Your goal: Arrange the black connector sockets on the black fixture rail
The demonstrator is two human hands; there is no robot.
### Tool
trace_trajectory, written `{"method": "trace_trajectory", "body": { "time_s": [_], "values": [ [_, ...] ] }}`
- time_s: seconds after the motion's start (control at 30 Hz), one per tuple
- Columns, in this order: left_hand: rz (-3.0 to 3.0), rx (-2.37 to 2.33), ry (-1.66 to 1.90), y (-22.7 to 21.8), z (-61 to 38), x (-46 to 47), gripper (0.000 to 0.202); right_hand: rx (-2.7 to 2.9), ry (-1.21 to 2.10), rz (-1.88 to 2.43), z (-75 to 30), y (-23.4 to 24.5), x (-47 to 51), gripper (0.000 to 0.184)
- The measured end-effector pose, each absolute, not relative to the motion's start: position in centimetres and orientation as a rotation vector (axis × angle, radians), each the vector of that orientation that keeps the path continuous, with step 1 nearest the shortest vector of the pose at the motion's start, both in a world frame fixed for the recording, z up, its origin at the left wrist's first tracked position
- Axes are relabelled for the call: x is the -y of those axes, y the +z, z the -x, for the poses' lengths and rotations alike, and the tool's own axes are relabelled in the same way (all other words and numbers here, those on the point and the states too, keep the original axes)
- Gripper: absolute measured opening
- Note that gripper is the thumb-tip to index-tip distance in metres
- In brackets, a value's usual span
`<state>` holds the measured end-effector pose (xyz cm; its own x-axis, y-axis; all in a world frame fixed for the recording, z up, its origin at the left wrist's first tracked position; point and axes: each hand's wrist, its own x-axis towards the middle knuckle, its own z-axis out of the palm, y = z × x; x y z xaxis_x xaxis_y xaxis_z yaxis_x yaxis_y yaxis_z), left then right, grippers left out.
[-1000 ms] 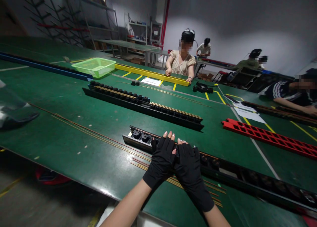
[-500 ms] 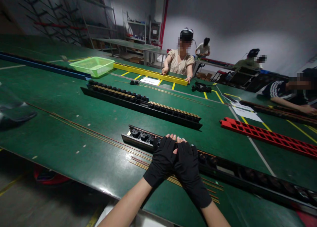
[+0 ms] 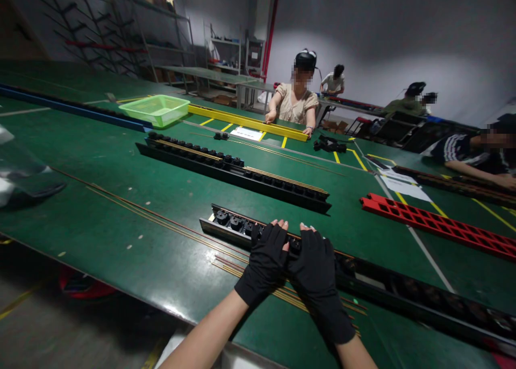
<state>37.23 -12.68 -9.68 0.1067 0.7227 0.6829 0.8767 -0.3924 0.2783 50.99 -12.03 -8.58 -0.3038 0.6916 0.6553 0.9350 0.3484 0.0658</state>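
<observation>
My left hand, in a black fingerless glove, lies over a long black channel rail, its fingers stretched across toward the far edge. Just to the right, my right hand, gloved alike, lies flat over the same rail with its fingers extended. Black round-topped parts sit in a row inside the channel, and one shows between my hands. A thin copper-coloured rod runs along its far side. What lies beneath my palms is hidden. Thin brass-coloured rods rest on the table by my wrists, partly under my forearms.
Beyond my hands lies another black rail with parts and rods. A green basket, a blue rail and a red slotted rail are on the green table. A co-worker opposite holds a yellow rail.
My right hand has slid a little to the right along the rail, so a gap now shows between my hands. My left hand stays in nearly the same place.
</observation>
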Motion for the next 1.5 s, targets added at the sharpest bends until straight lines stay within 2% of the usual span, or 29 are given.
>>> {"method": "trace_trajectory", "body": {
  "time_s": [0.17,0.47,0.67,0.77,1.13,1.4,1.5],
  "values": [
    [2.167,1.635,-1.154,-9.6,-37.2,12.6,0.047,2.062,-0.610,1.456,-51.3,-7.7,12.1,0.073],
    [2.133,1.586,-1.131,-9.1,-37.2,12.7,0.045,2.137,-0.635,1.431,-51.6,-7.1,12.6,0.061],
    [2.178,1.551,-1.130,-9.1,-37.1,12.8,0.049,2.298,-0.444,1.405,-52.8,-6.1,12.7,0.064],
    [2.173,1.596,-1.142,-9.2,-37.1,12.9,0.049,2.350,-0.378,1.301,-53.8,-6.1,12.7,0.053],
    [2.142,1.572,-1.159,-9.0,-37.1,12.8,0.047,2.319,-0.663,1.344,-53.8,-7.7,12.6,0.035],
    [2.157,1.585,-1.182,-9.0,-37.2,13.0,0.048,1.976,-0.291,1.331,-53.8,-7.0,11.8,0.039],
    [2.159,1.588,-1.200,-9.0,-37.2,13.0,0.047,1.969,-0.349,1.443,-53.9,-6.8,11.5,0.038]
  ]
}}
